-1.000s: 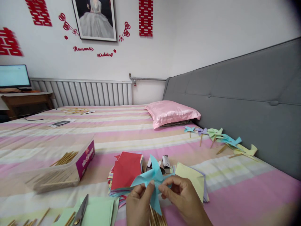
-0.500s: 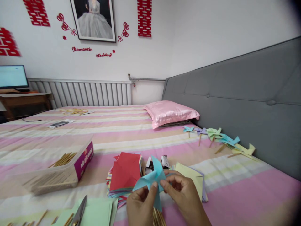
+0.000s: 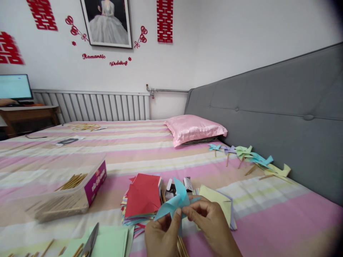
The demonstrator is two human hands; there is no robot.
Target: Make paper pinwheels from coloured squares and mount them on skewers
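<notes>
A light blue paper pinwheel (image 3: 175, 201) is held up between both hands, low in the middle of the view. My left hand (image 3: 163, 233) pinches it near the centre, thumb on top. From the other side, my right hand (image 3: 211, 221) grips it with thumb and fingertips close to the middle. Whether a pin sits at the centre is hidden by the fingers. Under the hands lies a bundle of thin wooden sticks (image 3: 182, 247). Just behind the pinwheel are small open boxes (image 3: 170, 190), and a stack of red-topped paper squares (image 3: 143, 196) lies to the left.
Left stands a clear plastic box (image 3: 95, 184) of sticks. Scissors (image 3: 91, 241) rest on green paper (image 3: 112, 241) in front. Pale yellow sheets (image 3: 217, 201) lie right of the hands. Several finished pinwheels (image 3: 243, 151) line the grey headboard (image 3: 268, 103), beyond which lies a pink pillow (image 3: 197, 128).
The pinwheel has shifted slightly right and tilted a little in my fingers. Both hands keep their pinch. At the far-left desk, another person's hand has moved slightly.
</notes>
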